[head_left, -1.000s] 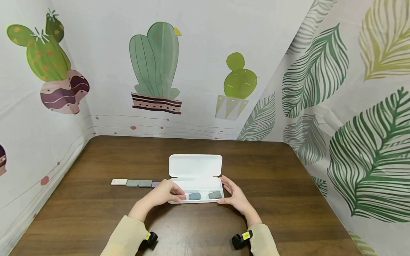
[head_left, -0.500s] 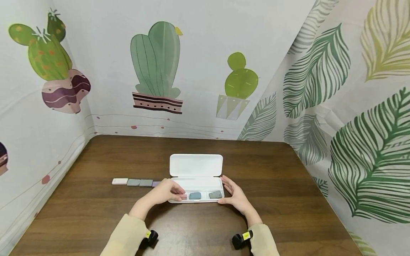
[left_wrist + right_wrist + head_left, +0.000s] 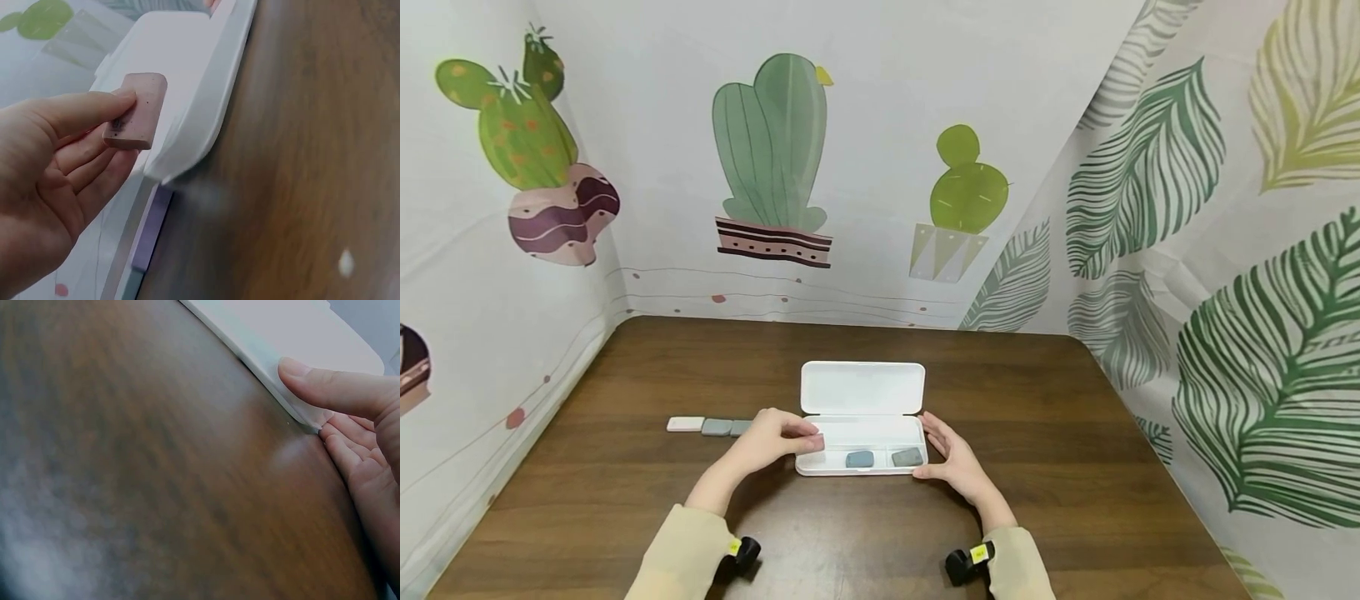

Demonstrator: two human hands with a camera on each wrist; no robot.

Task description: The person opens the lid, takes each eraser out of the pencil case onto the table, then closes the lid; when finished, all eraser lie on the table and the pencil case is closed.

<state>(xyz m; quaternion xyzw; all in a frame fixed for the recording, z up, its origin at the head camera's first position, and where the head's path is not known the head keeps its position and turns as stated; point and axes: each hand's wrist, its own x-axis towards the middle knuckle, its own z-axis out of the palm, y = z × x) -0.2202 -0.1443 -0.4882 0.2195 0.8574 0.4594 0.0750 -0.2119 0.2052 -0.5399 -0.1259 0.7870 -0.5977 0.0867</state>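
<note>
My left hand (image 3: 765,440) pinches a pink eraser (image 3: 140,109) between thumb and fingers, held above the left end of an open white pencil case (image 3: 865,429). In the left wrist view, dark specks show on the eraser's face. My right hand (image 3: 953,460) grips the right end of the case, thumb at the front edge and fingers round the side. Inside the front compartment lie a blue eraser (image 3: 860,459) and a grey eraser (image 3: 907,457), apart from each other. The case's lid (image 3: 862,387) leans back, opened away from me.
To the left of the case, a row on the brown table (image 3: 625,500) holds a white eraser (image 3: 686,424), a grey-green eraser (image 3: 717,427) and others partly hidden by my left hand. A purple piece (image 3: 152,228) shows in the left wrist view. A patterned cloth (image 3: 880,167) hangs behind the table.
My left hand has lifted the pink eraser out of the front compartment and moved slightly left and up. The right hand stays on the case's right end.
</note>
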